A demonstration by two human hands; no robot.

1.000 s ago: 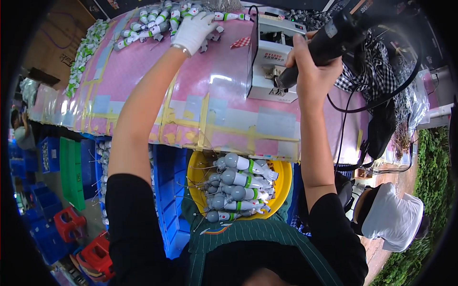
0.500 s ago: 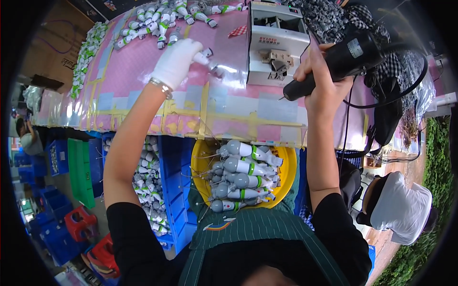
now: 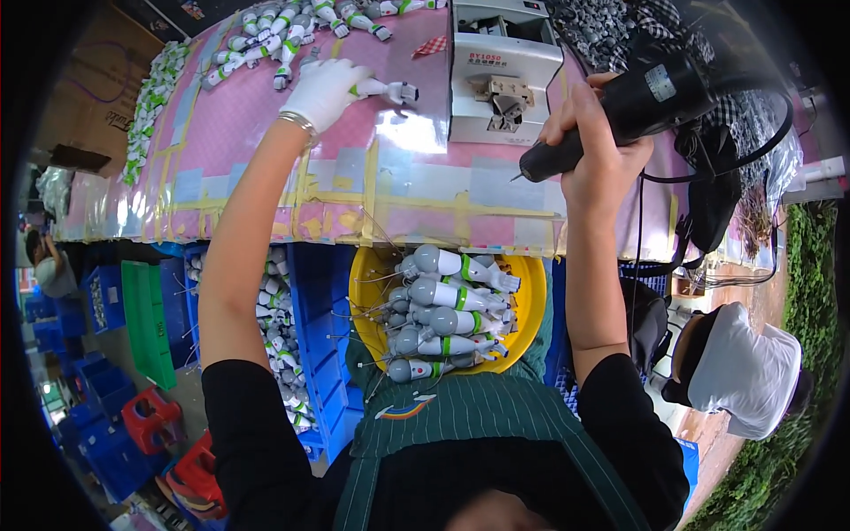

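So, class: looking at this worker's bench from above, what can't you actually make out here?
- Head view: the tip of the black power tool, too small against the table.
- The left hand glove covers most of the grey-and-white piece.
- The yellow bowl: near rim hidden by the apron.
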